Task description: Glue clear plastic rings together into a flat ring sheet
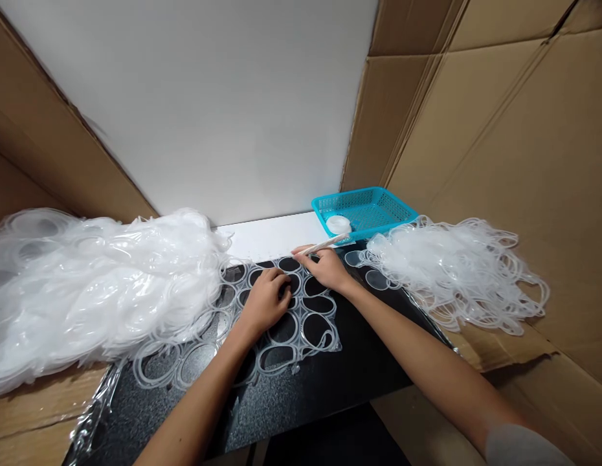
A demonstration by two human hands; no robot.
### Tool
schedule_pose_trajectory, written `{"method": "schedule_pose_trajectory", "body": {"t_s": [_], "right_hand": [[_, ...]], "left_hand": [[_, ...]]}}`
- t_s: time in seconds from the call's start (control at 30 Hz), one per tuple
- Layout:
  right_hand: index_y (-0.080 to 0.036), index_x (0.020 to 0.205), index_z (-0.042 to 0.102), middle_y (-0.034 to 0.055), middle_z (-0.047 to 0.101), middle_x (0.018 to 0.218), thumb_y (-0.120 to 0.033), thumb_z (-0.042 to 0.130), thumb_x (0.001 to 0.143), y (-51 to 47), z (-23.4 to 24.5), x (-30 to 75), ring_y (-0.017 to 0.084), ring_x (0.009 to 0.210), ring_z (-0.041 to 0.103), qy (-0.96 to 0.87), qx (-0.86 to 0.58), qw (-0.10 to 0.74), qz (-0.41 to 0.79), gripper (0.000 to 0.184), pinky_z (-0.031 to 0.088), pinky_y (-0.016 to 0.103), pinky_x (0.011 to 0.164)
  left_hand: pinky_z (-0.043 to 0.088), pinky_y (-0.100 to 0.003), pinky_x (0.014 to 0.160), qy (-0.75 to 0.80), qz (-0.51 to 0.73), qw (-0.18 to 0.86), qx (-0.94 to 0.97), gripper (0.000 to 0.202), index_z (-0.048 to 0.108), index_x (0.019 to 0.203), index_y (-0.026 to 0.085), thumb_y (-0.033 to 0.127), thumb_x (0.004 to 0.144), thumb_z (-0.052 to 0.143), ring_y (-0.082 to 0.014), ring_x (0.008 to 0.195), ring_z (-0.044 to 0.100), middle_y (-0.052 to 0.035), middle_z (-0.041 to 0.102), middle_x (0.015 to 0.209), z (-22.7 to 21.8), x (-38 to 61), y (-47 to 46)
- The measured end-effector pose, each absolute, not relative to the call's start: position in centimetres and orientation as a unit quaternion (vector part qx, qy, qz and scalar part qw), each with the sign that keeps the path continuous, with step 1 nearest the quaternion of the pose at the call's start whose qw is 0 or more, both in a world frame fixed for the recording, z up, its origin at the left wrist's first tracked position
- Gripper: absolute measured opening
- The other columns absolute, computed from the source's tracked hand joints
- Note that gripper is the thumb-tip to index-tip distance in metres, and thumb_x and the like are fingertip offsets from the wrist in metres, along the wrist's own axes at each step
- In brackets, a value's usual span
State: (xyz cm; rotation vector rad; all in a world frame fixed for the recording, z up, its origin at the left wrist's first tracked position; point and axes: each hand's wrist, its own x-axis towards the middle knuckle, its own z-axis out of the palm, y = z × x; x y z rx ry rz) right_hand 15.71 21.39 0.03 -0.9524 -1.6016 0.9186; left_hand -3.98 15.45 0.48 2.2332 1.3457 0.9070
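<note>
Plastic webbing (301,310) is spread under the left hand (268,299), its thumb held apart; a white stick (333,242) is pinched by the right hand (327,266). The webbing could be torn by rough tugging.

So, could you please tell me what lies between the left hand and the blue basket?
The right hand, holding a white stick, in the head view.

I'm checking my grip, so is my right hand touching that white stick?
Touching. The head view shows it: the right hand has its thumb and fingers around the white stick, whose far end sticks out beyond them.
</note>
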Motion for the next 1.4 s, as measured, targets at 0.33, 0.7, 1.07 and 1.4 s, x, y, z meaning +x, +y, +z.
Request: {"method": "schedule_pose_trajectory", "body": {"t_s": [0.33,0.7,1.07,1.4], "right_hand": [[-0.019,0.094,0.080,0.0086,0.082,0.103,-0.030,0.069,0.095,21.6,-0.8,15.3,0.026,0.102,0.076,-0.736,-0.382,0.404,0.387,0.016,0.055,0.039,0.098],[-0.019,0.094,0.079,0.0083,0.082,0.101,-0.028,0.069,0.095,21.7,-1.0,15.6,0.024,0.098,0.075,-0.719,-0.394,0.416,0.393,0.014,0.055,0.037,0.093],[-0.019,0.092,0.079,0.0086,0.082,0.101,-0.030,0.068,0.094,21.6,-1.0,15.6,0.025,0.098,0.076,-0.725,-0.375,0.419,0.399,0.015,0.055,0.039,0.095],[-0.018,0.094,0.079,0.0088,0.082,0.101,-0.027,0.066,0.094,21.3,-1.1,15.6,0.025,0.099,0.076,-0.739,-0.372,0.420,0.374,0.015,0.056,0.038,0.096]], "left_hand": [[0.053,-0.046,0.093,0.476,0.278,0.143,0.822,0.028,0.072,0.117,0.020,0.019,0.097,0.053,-0.0273,0.101,0.060,-0.0102,0.065,0.106,-0.6,-5.4,15.3],[0.052,-0.047,0.092,0.478,0.279,0.152,0.819,0.027,0.072,0.119,0.023,0.021,0.097,0.056,-0.0274,0.100,0.059,-0.0093,0.065,0.105,-0.6,-5.3,15.3],[0.052,-0.047,0.093,0.476,0.255,0.156,0.827,0.031,0.074,0.122,0.021,0.025,0.099,0.054,-0.0273,0.099,0.061,-0.0109,0.064,0.104,-0.3,-5.6,15.4],[0.054,-0.045,0.092,0.467,0.252,0.154,0.833,0.029,0.074,0.120,0.020,0.024,0.098,0.056,-0.0256,0.099,0.062,-0.0097,0.065,0.103,0.0,-5.7,15.5]]}}
